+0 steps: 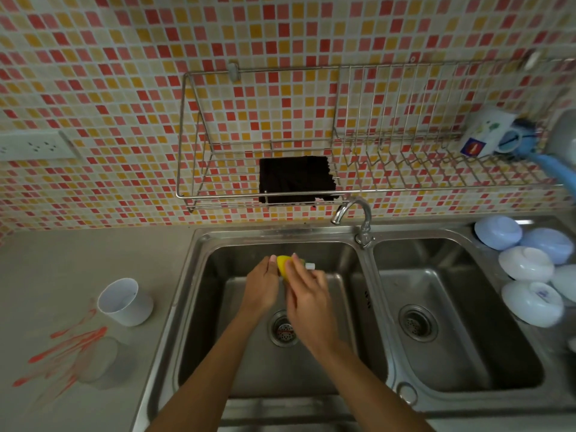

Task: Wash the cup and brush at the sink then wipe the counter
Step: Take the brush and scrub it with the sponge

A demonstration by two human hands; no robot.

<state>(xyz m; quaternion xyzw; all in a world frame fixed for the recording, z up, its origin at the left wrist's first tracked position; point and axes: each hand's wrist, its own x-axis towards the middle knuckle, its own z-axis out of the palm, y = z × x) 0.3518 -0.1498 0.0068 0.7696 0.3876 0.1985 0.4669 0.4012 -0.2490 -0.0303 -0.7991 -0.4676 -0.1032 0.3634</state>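
Over the left sink basin point(249, 363) my left hand point(263, 285) and my right hand point(307, 294) meet around a small yellow brush point(283, 262); its white tip point(310, 265) pokes out to the right past my right fingers. Both hands touch it, and most of it is hidden between them. A white cup point(124, 302) stands upright on the grey counter point(78, 260) left of the sink. Red streaks point(62, 353) smear the counter in front of the cup. The faucet point(352, 210) spout points over the left basin; I see no water running.
A clear glass point(99, 363) sits on the red streaks. A black cloth point(296, 179) lies in the wall rack point(193, 194). A mug point(486, 132) and a blue brush point(542, 157) rest at the rack's right end. Several upturned bowls point(526, 263) crowd the right drainboard. The right basin point(452, 353) holds nothing.
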